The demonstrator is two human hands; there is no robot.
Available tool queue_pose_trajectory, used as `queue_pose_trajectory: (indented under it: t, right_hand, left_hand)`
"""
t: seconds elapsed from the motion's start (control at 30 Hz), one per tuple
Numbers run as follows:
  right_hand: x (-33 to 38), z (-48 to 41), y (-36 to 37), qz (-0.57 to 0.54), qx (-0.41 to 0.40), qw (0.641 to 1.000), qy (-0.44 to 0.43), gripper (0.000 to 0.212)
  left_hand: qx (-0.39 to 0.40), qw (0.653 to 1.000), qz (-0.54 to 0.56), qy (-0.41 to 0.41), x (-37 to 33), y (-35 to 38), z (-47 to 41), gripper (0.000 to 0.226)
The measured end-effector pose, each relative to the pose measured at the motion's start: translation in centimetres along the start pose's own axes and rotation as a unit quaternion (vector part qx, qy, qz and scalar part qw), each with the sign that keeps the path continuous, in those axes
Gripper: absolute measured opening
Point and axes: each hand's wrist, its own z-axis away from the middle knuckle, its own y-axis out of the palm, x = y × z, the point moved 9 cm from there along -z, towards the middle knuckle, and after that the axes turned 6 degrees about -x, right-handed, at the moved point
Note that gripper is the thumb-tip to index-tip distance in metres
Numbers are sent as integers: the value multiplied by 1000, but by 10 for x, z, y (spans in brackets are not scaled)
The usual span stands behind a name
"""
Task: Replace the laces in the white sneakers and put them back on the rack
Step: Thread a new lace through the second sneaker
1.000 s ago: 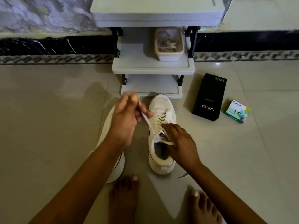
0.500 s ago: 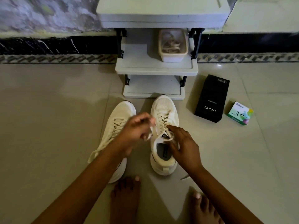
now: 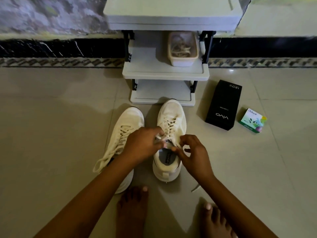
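Pinching both ends of the lace (image 3: 169,127) at the near eyelets, your left hand (image 3: 142,145) and right hand (image 3: 192,152) flank the right sneaker (image 3: 173,112), whose toe points far toward the rack (image 3: 164,73).

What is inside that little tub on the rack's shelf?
A tangle of pale laces lies in the tub. They cover its bottom, so anything under them cannot be seen.
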Motion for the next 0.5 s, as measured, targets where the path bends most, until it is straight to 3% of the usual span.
queue_pose_trajectory:
  t: [0.1,0.2,0.27,0.33,0.4,0.5]
  right_hand:
    - [-9,-8,-1,-66,35,994,75,9]
    - [-25,-10,1,-218,80,946,227,17]
    - [-26,-9,1,-266,93,921,269,20]
    - [-20,-8,-4,-240,103,929,262,15]
    - [-15,-7,-10,-117,151,954,230,22]
    - [-10,-4,-22,-33,216,950,224,32]
  left_hand:
    - [-9,999,-48,11,3,17,2,32]
    - [-39,998,-44,12,3,12,-6,31]
    - [-35,997,-65,11,1,18,0,30]
    - [-34,997,-74,14,1,19,-2,29]
    - [-21,997,-76,9,3,20,-2,30]
    - [43,996,-71,18,0,26,0,32]
